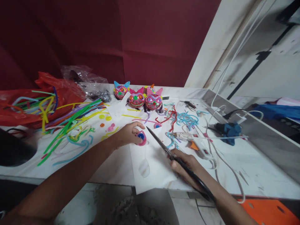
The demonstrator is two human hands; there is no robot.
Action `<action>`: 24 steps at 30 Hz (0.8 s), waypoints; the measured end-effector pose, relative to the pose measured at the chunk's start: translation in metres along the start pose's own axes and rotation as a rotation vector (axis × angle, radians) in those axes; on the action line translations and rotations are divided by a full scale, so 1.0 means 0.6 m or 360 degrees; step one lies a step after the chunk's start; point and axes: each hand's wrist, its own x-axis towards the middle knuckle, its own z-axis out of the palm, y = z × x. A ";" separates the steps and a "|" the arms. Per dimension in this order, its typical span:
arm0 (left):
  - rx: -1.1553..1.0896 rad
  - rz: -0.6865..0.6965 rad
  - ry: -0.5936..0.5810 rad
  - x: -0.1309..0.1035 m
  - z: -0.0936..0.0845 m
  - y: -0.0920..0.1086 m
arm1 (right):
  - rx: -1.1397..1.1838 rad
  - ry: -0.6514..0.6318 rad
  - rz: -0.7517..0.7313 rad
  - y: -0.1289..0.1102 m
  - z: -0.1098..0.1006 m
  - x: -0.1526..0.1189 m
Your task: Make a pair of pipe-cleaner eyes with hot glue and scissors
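Observation:
My left hand (128, 134) pinches a small pink ring-shaped piece with a blue centre (141, 137) above a white paper sheet (150, 175). In my right hand (187, 165) are long scissors with black handles (161, 144). Their blades look closed and point up and left, with the tip just right of the pink piece, not touching it. A similar pink and blue piece (157, 125) lies on the table behind the scissor tip. A clear oval spot (144, 168) shows on the paper.
Decorated cat-eared faces (153, 100) stand at the back. Pipe cleaners (70, 122) and a red bag (58, 90) lie left. To the right are light blue strips (187, 119), a glue gun (203, 151), cables and a dark blue tool (228, 131).

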 end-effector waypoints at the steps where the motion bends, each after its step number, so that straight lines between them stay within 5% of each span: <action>1: -0.0022 -0.0022 0.0029 0.007 -0.004 -0.010 | -0.0016 0.0020 0.0019 -0.003 -0.001 0.005; 6: -0.0287 -0.0081 0.0193 0.029 -0.017 -0.048 | -0.0186 0.0069 0.0089 -0.012 -0.007 0.015; 13: -0.0743 -0.0198 0.0316 0.042 -0.032 -0.061 | -0.0553 0.0188 0.0219 -0.008 -0.005 0.012; 24: -0.1263 -0.0174 0.0725 0.053 -0.060 -0.070 | -0.1126 -0.0164 0.0296 -0.073 0.053 0.044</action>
